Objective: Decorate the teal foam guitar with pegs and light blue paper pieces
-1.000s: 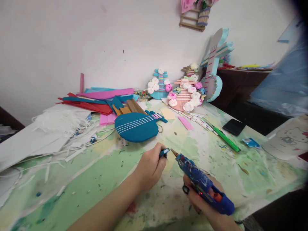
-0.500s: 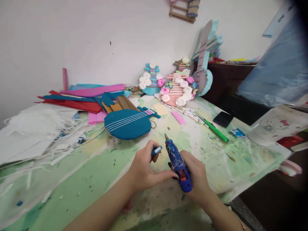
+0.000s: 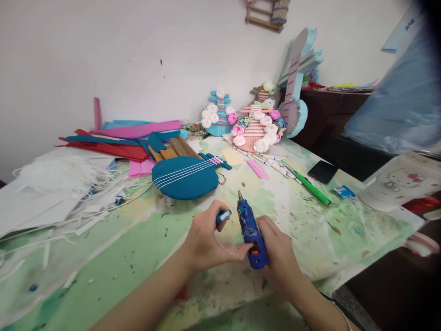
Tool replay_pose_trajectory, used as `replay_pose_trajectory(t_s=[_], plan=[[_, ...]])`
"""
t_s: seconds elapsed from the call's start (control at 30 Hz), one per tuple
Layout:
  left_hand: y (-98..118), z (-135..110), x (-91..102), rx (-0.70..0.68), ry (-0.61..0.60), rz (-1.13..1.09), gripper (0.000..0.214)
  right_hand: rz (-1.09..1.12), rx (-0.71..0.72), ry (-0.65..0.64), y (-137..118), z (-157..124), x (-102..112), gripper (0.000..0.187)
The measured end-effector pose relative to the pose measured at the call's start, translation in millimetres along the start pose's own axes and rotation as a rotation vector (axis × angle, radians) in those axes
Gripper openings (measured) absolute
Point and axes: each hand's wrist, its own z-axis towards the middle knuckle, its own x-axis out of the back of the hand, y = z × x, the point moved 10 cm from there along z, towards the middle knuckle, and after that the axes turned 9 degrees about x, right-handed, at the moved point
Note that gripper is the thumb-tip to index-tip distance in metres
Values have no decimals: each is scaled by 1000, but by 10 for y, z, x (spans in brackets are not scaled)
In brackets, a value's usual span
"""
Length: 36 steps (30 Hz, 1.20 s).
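My right hand (image 3: 277, 246) is wrapped round a blue hot glue gun (image 3: 251, 230), its metal nozzle pointing away from me. Between the curled fingers of my left hand (image 3: 205, 236) is a small blue piece with a white face (image 3: 223, 215). My left thumb reaches across and presses at the opening near the rear of the glue gun. Beyond both hands lies a dark blue lute-shaped craft (image 3: 184, 179) with white strings along its body and pink bands at its neck.
Folded coloured paper strips (image 3: 134, 131) and a heap of white strings (image 3: 65, 177) occupy the left. Flower-trimmed instrument models (image 3: 253, 131) stand by the wall. A green cutter (image 3: 313, 188), a black phone (image 3: 323, 171) and a cartoon-printed container (image 3: 399, 179) are on the right.
My left thumb has moved from the glue gun's side into its rear opening. The gun's back end has swung slightly left and up. The view has shifted a little.
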Motion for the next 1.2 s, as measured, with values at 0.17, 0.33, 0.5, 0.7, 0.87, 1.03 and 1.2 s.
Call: replay_pose_trajectory(t_s=[0.17,0.33,0.5,0.7,0.87,1.03,1.2], plan=[[-15,-13,-21,9,-5,-14,55,27,-3,22,4,-34,-6,14],[-159,53,1,29,-103,-80,50,152,34,131,-70,-55,143,10],[-258,92,-49,72,-208,16,10,364,16,157,-177,19,349,13],[-234,67,-120,60,-206,136,17,471,-49,84,-203,4,302,14],[-163,51,-114,-15,-195,149,19,461,-146,115,-104,-84,220,14],[-166,54,-92,-9,-173,144,17,428,-63,62,-221,22,227,17],[-184,52,-98,9,-182,129,15,439,-26,17,-264,57,212,17]])
